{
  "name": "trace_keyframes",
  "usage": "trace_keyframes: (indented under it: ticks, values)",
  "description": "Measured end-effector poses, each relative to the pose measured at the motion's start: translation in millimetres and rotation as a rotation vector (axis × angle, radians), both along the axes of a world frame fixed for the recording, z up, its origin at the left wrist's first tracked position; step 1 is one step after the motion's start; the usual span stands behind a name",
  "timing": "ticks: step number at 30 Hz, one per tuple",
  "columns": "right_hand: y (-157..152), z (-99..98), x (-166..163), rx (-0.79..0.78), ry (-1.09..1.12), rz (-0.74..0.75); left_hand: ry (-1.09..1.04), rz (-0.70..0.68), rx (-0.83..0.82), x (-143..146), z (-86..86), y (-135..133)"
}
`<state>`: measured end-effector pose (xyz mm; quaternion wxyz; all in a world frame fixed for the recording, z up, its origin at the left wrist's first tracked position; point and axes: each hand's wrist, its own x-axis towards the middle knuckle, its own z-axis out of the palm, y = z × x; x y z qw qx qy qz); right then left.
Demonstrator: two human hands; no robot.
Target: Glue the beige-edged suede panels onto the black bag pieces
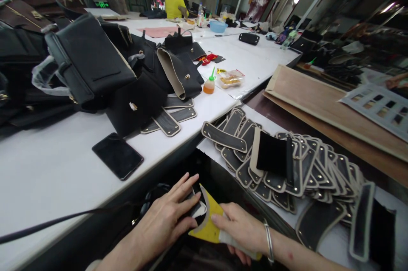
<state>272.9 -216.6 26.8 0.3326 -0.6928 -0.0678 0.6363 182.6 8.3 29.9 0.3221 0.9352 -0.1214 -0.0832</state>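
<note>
Both hands sit at the near edge, below the tabletop (57,165): the left hand (165,220) lies flat on a curved piece (208,220), the right hand (239,228) holds that piece from the right. A phone (117,155) lies on the tabletop behind and left of the hands. Bags (92,58) are heaped behind the phone. A pile of strap pieces (287,169) lies to the right. A glue bottle (209,84) stands behind that pile.

Black piece (194,209) under left hand (165,222) mostly covered by fingers, shape unreadable. Yellow tool (208,224): lower end hidden in right hand (240,230), which hides its own thumb. Both forearms cut off at bottom edge. Dark strap pieces (372,224) clipped at right edge. Far person (174,1) blurred; small orange bottle (209,85) possibly glue, label too small.
</note>
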Motion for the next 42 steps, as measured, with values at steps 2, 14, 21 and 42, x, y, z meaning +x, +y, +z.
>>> trace_keyframes:
  ticks: [2, 14, 21, 42]
  values:
    - [-0.1, -0.1, 0.1, 0.001, -0.015, 0.005, 0.004, -0.004, 0.011, 0.1, 0.4, 0.3]
    - [6.3, 2.4, 3.2, -0.039, 0.008, 0.041, -0.008, -0.021, -0.008, 0.8, 1.0, 1.8]
    - [8.7, 0.9, -0.5, -0.05, 0.013, 0.023, -0.002, -0.023, -0.047, -1.9, -0.9, 3.6]
    - [12.9, -13.3, -19.9, 0.007, 0.088, -0.117, -0.01, -0.046, -0.144, 0.1, 0.5, 7.3]
